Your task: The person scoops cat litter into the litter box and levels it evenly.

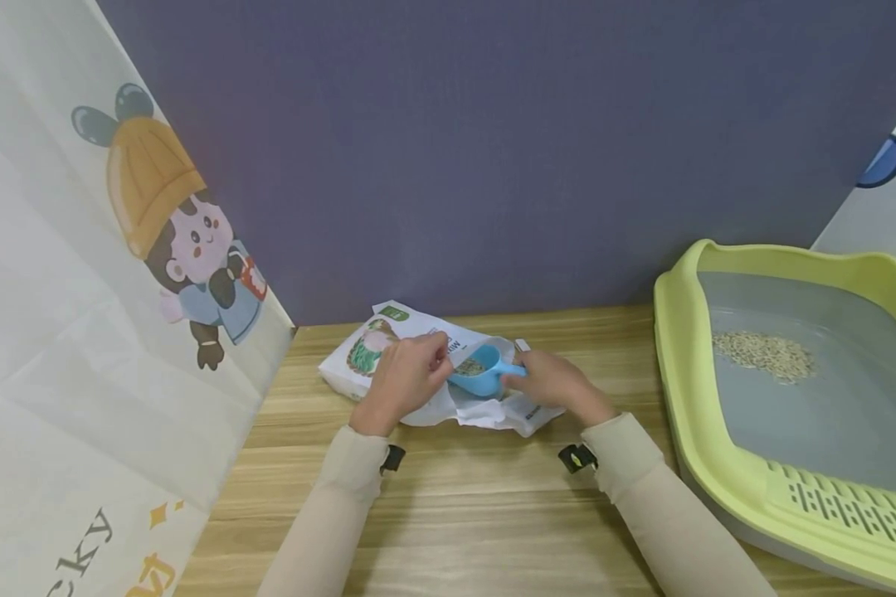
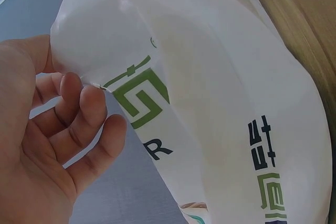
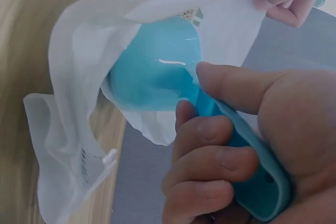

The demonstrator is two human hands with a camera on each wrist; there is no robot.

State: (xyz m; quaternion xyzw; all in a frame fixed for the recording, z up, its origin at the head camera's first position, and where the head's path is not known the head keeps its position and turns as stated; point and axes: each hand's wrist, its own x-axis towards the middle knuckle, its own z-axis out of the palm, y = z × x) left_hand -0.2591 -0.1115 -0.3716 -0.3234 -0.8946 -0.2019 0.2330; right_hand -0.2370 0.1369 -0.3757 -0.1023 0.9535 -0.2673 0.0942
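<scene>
A white printed bag (image 1: 418, 323) lies on its side on the wooden table, its torn mouth facing right. My left hand (image 1: 411, 373) pinches the upper edge of that mouth between thumb and index finger and lifts it; the left wrist view shows the other fingers loosely curled. In my right hand (image 1: 552, 381) is the handle of a blue scoop (image 1: 489, 377), with fingers wrapped around it. The scoop's bowl sits in the bag's mouth and holds tan pellets (image 1: 470, 366). In the right wrist view the bag's plastic (image 3: 79, 51) drapes around the bowl.
To the right stands a large litter tray with a lime-green rim (image 1: 690, 398) and grey inside. A small pile of pellets (image 1: 765, 355) lies on its floor. A dark purple panel (image 1: 493, 166) rises behind the table (image 1: 463, 514); a white printed sheet (image 1: 60, 332) hangs at left.
</scene>
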